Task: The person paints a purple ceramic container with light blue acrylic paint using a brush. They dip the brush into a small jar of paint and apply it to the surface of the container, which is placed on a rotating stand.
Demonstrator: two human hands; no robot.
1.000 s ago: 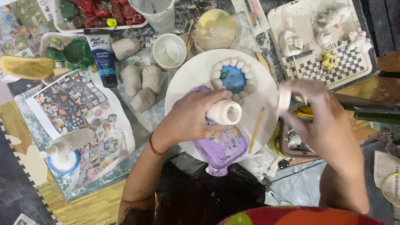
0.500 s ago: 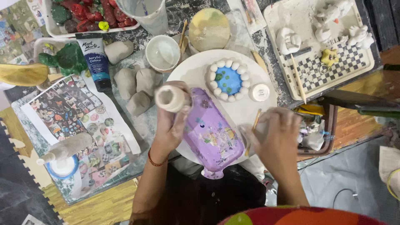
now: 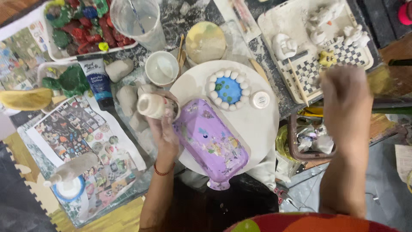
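Mid-paint step, I judge: left hand (image 3: pixel 165 129) gripping jar (image 3: pixel 153 105) at board (image 3: pixel 257 129) left edge; right hand (image 3: pixel 345 101) blurred, grip unclear. Next: brush pickup.

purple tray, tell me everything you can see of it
The purple tray is a rounded oblong dish, glossy like glazed or painted clay, dotted with small coloured motifs. A stubby scalloped tab sticks out at its near end. It lies flat and slanted on the white round board, its near end overhanging the board's edge. The left hand, holding a small cream bottle, is right beside its far corner. Inside it looks empty.
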